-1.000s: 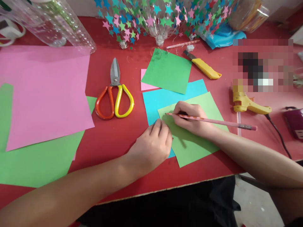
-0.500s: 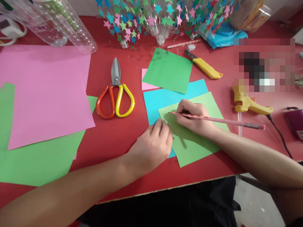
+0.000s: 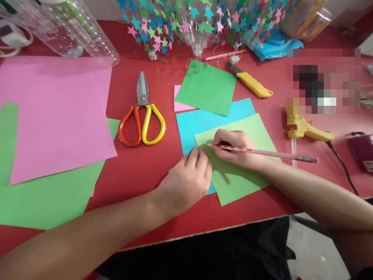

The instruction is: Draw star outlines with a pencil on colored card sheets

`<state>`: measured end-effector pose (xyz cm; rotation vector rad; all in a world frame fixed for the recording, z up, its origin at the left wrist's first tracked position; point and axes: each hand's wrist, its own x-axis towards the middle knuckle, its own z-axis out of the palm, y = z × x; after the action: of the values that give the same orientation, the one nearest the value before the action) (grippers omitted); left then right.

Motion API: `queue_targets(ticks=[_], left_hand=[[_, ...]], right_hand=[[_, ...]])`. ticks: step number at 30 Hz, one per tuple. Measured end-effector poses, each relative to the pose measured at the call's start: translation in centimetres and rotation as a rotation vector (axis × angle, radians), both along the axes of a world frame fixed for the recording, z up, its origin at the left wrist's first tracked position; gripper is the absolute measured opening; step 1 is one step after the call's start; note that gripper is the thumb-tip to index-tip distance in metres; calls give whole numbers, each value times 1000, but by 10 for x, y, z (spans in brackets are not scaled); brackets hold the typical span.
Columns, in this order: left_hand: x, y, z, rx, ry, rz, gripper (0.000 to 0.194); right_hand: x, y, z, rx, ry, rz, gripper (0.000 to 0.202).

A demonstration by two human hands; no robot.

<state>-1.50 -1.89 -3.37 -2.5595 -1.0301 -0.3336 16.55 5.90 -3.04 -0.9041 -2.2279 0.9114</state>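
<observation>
My right hand (image 3: 236, 148) is closed around a pink pencil (image 3: 271, 153) with darker spots. The pencil's tip points left, at the left edge of a light green sheet of paper (image 3: 247, 182), and its eraser end sticks out to the right. My left hand (image 3: 189, 175) presses on the left edge of that sheet with curled fingers; the fingertips and thumb are mostly hidden. Partly under the light green sheet lies a blue sheet (image 3: 204, 122). A darker green piece (image 3: 208, 87) overlaps the blue one and a small pink piece (image 3: 180, 103).
Left of my hands lie scissors (image 3: 142, 112) with red and yellow handles. A large pink sheet (image 3: 61, 120) covers green paper (image 3: 52, 206). A yellow cutter (image 3: 253, 84), another pencil (image 3: 224, 55), a glue gun (image 3: 309, 128) and star-covered decorations (image 3: 198, 23) are around the back and right.
My right hand has shifted slightly left and down the sheet, bringing the pencil tip closer to my left fingers. My left hand stays in place.
</observation>
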Motion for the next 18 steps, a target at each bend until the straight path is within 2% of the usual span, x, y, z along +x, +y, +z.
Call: queue_targets(ticks=[11, 13, 18], left_hand=[[-1, -1, 1, -1, 11, -2, 30], [-1, -1, 1, -2, 4, -9, 28], [-5, 4, 2, -9, -47, -33, 21]], right_hand=[[0, 0, 1, -61, -18, 22, 15], [0, 2, 1, -139, 51, 1, 17], [3, 6, 2, -456, 269, -115, 19]])
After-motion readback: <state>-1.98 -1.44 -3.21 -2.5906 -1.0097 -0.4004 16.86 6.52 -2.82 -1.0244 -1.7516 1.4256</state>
